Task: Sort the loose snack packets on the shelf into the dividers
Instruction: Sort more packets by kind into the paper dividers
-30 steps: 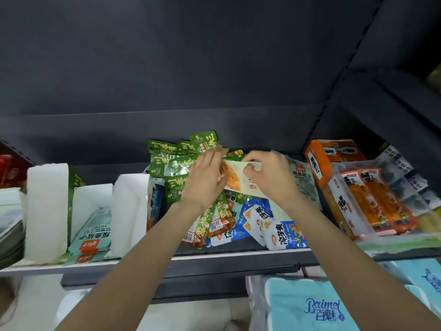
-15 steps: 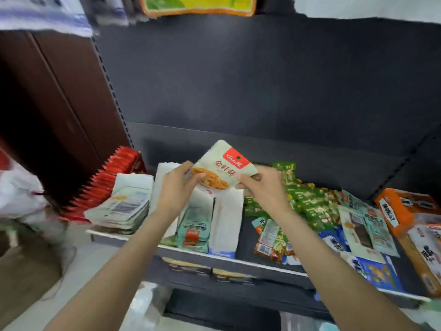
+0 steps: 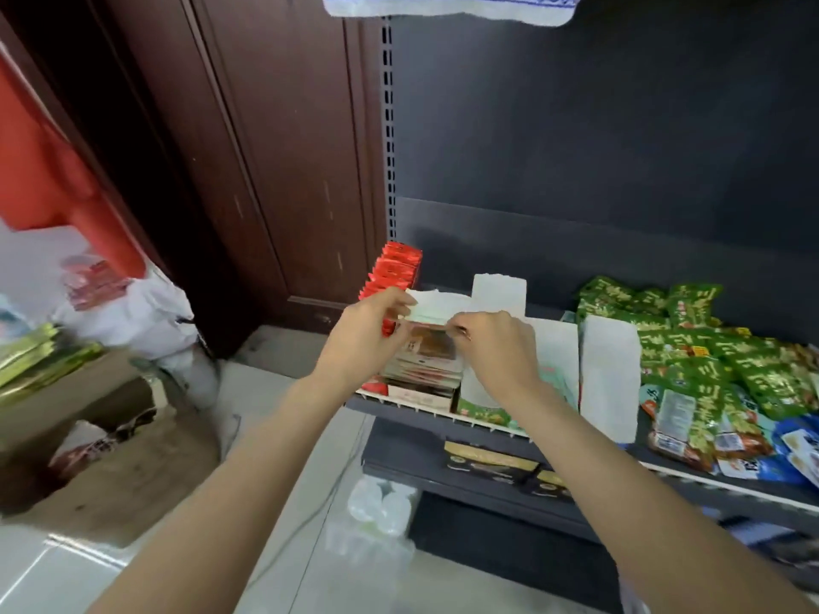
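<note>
So it's a dark metal shelf (image 3: 443,412) next to a brown wooden door (image 3: 266,148), with white dividers (image 3: 609,374) standing up along the front edge. A pale snack packet (image 3: 432,310) is being held flat over the stack of matching packets (image 3: 427,363) in the leftmost slot, just right of the red packets (image 3: 392,270). It's pinched by the left hand (image 3: 365,336) at its left end and by the right hand (image 3: 498,352) at its right end, so its long axis runs hand to hand, roughly along the shelf front. The stack sits directly under it, basically touching, so probably only a short drop and let-go is needed. Plenty of loose green packets (image 3: 691,347) are left piled well off to the right, nearer the right hand.
</note>
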Motion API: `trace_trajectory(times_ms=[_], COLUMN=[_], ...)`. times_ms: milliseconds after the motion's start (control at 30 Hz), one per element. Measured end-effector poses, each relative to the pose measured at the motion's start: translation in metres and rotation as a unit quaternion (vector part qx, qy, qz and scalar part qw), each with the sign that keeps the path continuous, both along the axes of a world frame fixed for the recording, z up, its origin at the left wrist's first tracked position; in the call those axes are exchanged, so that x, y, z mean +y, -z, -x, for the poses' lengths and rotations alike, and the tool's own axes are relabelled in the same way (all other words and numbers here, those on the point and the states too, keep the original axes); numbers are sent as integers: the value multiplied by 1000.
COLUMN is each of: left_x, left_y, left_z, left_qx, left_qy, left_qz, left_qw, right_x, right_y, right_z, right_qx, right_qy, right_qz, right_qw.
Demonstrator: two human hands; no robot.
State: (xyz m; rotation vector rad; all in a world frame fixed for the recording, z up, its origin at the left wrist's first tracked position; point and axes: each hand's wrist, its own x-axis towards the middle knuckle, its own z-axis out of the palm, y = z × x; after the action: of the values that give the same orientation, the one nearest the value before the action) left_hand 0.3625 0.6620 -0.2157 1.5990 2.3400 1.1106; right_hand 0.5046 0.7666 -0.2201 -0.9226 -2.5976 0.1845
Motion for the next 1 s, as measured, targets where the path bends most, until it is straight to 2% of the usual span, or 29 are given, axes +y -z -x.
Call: trace_trajectory(times_ms=[67, 167, 233, 400, 600, 733, 833, 1000], left_x=[-2, -5, -5, 3, 26, 55, 86, 148], left_y=[10, 20, 25, 26, 25, 19, 16, 13], left_z=[8, 11, 10, 3, -16, -45, -77, -162], left_qx=[78, 157, 176, 184, 154, 82, 38, -15], left_qy=[25, 58, 69, 52, 23, 29, 34, 65], left_qz=[100, 186, 194, 188, 182, 141, 114, 0], left_qw=[992, 968, 963, 963, 971, 986, 992, 998], right_x=[-5, -6, -3, 8, 18, 41, 66, 122], right_y=[6, 9, 7, 3, 11, 13, 15, 30], right_z=[7, 7, 5, 1, -19, -51, -88, -180], right_qx=[-59, -66, -69, -61, 21, 113, 150, 164], right_qy=[5, -9, -19, -13, -16, 23, 72, 167], right_qz=[18, 160, 241, 331, 292, 289, 285, 243], right_qw=[998, 985, 968, 942, 956, 950, 944, 941])
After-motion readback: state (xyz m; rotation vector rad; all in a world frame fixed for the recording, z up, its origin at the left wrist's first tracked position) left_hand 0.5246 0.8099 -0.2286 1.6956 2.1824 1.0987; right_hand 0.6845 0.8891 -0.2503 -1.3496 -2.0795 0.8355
